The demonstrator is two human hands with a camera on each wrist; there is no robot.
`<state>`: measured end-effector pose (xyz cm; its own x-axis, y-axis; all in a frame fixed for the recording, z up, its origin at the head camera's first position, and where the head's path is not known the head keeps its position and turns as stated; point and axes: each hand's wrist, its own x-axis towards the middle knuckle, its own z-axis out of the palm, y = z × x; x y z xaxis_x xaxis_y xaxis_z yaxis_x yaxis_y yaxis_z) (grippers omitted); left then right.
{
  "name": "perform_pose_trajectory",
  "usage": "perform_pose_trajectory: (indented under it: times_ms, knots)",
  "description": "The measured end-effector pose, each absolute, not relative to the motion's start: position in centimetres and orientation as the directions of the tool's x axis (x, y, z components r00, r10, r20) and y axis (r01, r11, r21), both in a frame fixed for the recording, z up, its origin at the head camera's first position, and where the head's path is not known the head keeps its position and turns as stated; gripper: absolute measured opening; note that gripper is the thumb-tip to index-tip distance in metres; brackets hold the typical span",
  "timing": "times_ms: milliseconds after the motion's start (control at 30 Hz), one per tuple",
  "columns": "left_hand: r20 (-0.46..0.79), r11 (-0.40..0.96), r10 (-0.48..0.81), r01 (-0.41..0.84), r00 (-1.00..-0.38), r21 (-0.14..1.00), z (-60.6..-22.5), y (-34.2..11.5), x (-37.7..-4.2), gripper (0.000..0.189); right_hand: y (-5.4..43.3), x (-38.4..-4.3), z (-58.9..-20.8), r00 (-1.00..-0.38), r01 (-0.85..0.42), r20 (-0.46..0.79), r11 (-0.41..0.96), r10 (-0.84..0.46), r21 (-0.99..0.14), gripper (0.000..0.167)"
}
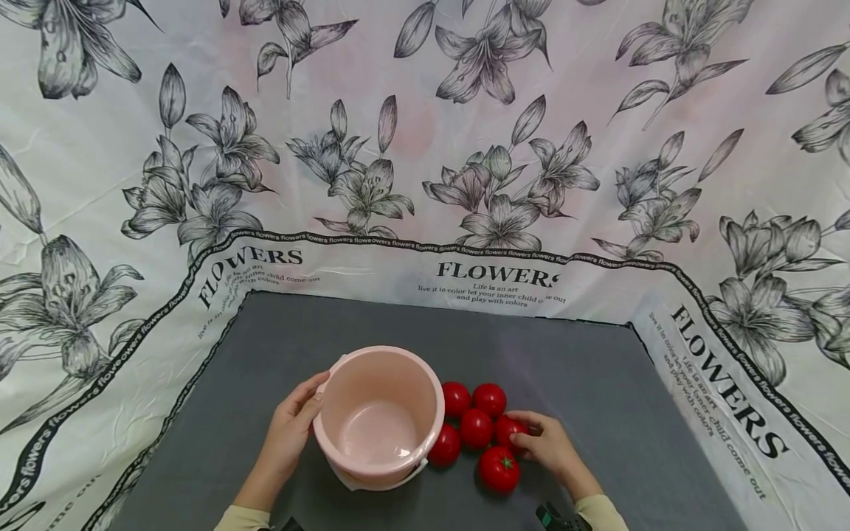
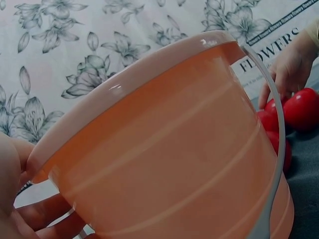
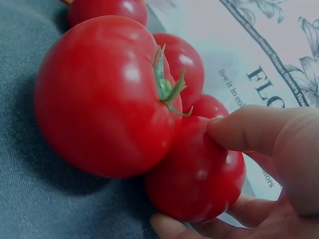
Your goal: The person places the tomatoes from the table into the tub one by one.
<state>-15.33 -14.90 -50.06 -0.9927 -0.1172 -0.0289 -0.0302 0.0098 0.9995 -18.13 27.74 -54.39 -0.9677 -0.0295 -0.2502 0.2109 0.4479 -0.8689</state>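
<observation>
A pale pink bucket (image 1: 385, 380) stands on the grey surface, tipped slightly so its inside shows; I see nothing in it. My left hand (image 1: 295, 413) grips its rim at the left, thumb on the rim and fingers against the outer wall (image 2: 164, 144). Several red tomatoes cluster right of the bucket. My right hand (image 1: 547, 442) holds the rightmost tomato (image 3: 194, 174) between thumb and fingers, and it still touches its neighbours. In front of it sits a larger tomato (image 1: 499, 470) with a green stem (image 3: 167, 89).
The bucket's pale handle (image 2: 279, 139) hangs down on the side facing the tomatoes. Grey cloth (image 1: 531, 361) covers the work surface. White floral fabric (image 1: 412, 199) rises behind it and along both sides.
</observation>
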Motion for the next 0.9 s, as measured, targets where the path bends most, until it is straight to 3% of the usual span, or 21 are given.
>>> perform_pose_trajectory:
  times_ms: [367, 900]
  knots:
    - [-0.029, 0.026, -0.113, -0.032, -0.993, 0.999, -49.8, -14.8, -15.1, 0.042, 28.4, -17.8, -53.6, -0.975, 0.182, -0.220, 0.439, -0.038, -0.880, 0.042]
    - [-0.008, 0.025, -0.115, -0.011, -0.993, 1.000, -49.7, -14.7, -15.1, 0.042, 29.0, -18.3, -52.5, -0.981, 0.190, -0.181, 0.450, 0.063, -0.873, 0.041]
